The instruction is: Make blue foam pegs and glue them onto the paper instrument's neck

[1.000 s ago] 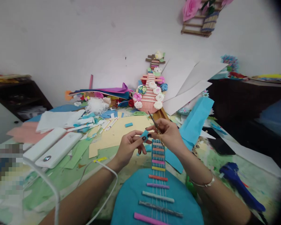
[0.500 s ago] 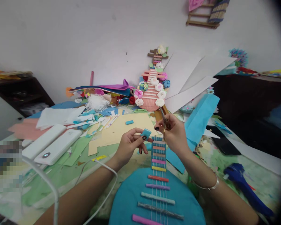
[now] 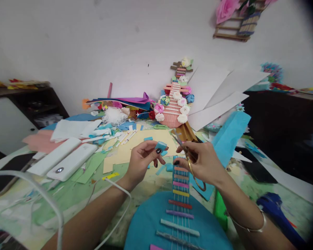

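Note:
Between the thumb and fingers of my left hand [image 3: 142,161] is a small light-blue paper piece [image 3: 160,146], which looks folded or rolled. My right hand [image 3: 205,162] holds scissors with gold-coloured handles [image 3: 190,166]; their blades point up and to the left, apart from the blue piece. Below both hands lies a blue paper-covered lute-like craft [image 3: 148,222], its round body nearest me. Coloured strips, such as a yellow one [image 3: 181,193], cross its white strings. My right hand hides part of the neck's top end.
A pink flower-covered lute-like craft [image 3: 169,118] leans on the wall. White power banks [image 3: 72,162] lie left, with a white cable [image 3: 120,189] over my left forearm. A blue glue gun [image 3: 273,206], a dark phone [image 3: 255,166] and blue crepe paper [image 3: 231,139] are at right.
The scissors have turned in my right hand, with the gold handle loop now swung down to the right. My left hand still holds the blue piece. The camera view has shifted slightly.

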`<state>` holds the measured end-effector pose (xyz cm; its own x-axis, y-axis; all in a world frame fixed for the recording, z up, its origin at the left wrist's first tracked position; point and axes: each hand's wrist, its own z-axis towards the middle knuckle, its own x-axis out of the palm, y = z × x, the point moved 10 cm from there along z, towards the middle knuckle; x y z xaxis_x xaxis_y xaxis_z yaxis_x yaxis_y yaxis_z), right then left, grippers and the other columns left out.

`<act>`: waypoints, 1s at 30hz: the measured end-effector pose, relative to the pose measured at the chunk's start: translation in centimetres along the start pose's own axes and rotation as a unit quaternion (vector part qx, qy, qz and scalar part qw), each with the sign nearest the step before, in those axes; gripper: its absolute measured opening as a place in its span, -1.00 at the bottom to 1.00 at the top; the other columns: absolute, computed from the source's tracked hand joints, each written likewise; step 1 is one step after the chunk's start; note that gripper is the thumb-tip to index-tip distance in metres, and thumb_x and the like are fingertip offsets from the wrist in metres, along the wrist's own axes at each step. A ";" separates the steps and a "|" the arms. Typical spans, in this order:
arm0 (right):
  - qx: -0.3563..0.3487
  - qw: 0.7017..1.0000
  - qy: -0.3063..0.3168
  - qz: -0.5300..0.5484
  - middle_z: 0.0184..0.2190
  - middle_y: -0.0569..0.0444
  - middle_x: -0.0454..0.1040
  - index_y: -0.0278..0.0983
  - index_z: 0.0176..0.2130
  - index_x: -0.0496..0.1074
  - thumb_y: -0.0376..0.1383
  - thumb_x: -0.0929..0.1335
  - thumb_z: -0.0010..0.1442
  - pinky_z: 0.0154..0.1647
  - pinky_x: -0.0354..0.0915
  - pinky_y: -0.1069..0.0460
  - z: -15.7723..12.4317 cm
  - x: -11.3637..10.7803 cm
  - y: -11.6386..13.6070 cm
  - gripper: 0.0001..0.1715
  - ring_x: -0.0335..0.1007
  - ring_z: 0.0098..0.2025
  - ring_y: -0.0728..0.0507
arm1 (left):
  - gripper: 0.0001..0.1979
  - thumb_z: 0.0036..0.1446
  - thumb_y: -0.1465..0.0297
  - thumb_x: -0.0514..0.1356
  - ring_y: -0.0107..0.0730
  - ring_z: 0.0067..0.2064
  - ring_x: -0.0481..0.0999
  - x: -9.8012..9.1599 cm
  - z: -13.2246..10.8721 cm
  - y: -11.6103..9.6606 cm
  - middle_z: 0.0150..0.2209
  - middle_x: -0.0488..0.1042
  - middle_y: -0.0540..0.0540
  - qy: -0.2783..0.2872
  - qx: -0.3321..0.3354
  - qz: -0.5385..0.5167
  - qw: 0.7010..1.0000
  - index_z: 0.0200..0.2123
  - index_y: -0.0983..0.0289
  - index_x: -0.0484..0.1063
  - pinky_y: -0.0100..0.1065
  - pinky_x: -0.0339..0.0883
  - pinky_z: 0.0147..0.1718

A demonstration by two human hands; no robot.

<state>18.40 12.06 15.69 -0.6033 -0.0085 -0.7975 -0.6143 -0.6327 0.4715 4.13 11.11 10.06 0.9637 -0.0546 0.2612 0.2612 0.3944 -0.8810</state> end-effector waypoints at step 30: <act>-0.040 0.998 0.029 -0.027 -0.75 0.22 0.11 -0.27 -0.40 0.52 0.10 0.37 0.01 -0.57 -0.08 0.11 -0.2 0.9 0.8 -0.51 -0.05 -0.64 0.05 | -0.81 0.00 0.35 0.31 -0.44 -0.61 0.48 -0.4 0.1 0.2 -0.43 0.58 0.11 0.006 0.005 -0.017 1.000 -0.29 0.29 0.50 -0.47 0.19 -0.67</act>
<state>17.48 11.32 15.31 -0.5391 -0.0158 -0.8421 -0.6005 -0.6939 0.3975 3.83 11.29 9.84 0.9548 -0.0789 0.2865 0.2935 0.4022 -0.8673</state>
